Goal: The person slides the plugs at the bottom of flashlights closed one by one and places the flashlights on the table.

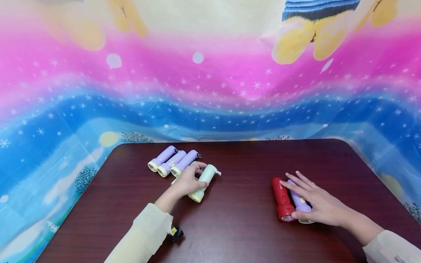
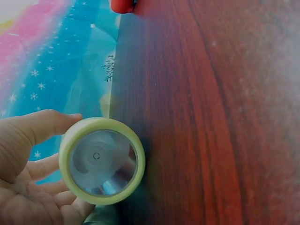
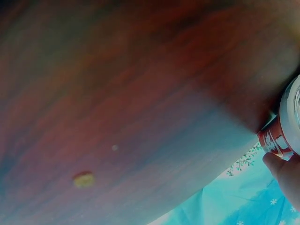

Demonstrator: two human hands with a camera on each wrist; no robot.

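In the head view my left hand grips a pale green flashlight between thumb and fingers, tilted, with its yellow-rimmed lens end toward me. The left wrist view shows that lens face on. Part of another pale green and yellow thing shows behind this hand, mostly hidden. At the right, a red flashlight and a purple flashlight lie side by side. My right hand rests over the purple one with fingers spread and straight, fingertips reaching the red one and the thumb near the lens ends.
Three purple flashlights lie in a row at the back left of the brown table. A small black object with a yellow mark shows beside my left sleeve. A printed cloth hangs behind the table.
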